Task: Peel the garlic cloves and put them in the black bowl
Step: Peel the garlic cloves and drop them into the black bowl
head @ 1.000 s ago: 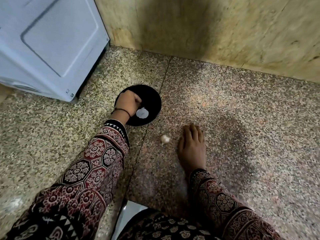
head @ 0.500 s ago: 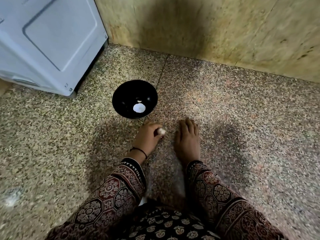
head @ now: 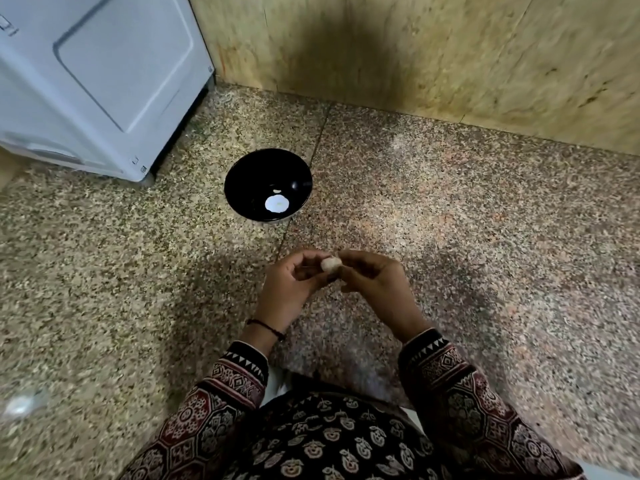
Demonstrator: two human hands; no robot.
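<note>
So the person is down on a speckled stone floor (head: pixel 485 237), brown and grey flecks all over, with a thin joint line (head: pixel 317 140) running between two slabs toward the wall. The wall (head: pixel 450 57) is yellowish-tan stone with darker streaks, and a big soft shadow falls across it and onto the floor in front of the person. In the upper left corner sits a white appliance (head: pixel 104 74), its corner standing right on the floor.

The black bowl (head: pixel 249 174) sits on the floor just left of that joint line, near the appliance but not touching it. There's a round white piece (head: pixel 277 204) in the bottom and a tiny white bit (head: pixel 277 191) just above it, can't honestly tell what they are.

Both hands are held together above the floor, nearer the person than the bowl. The left hand (head: pixel 287 282) has its fingers curled in, pinching a garlic clove (head: pixel 330 264), and the right hand (head: pixel 374 282) pinches the same clove from the other side. A dark thread bracelet (head: pixel 266 328) is on the left wrist, and both sleeves are patterned.
</note>
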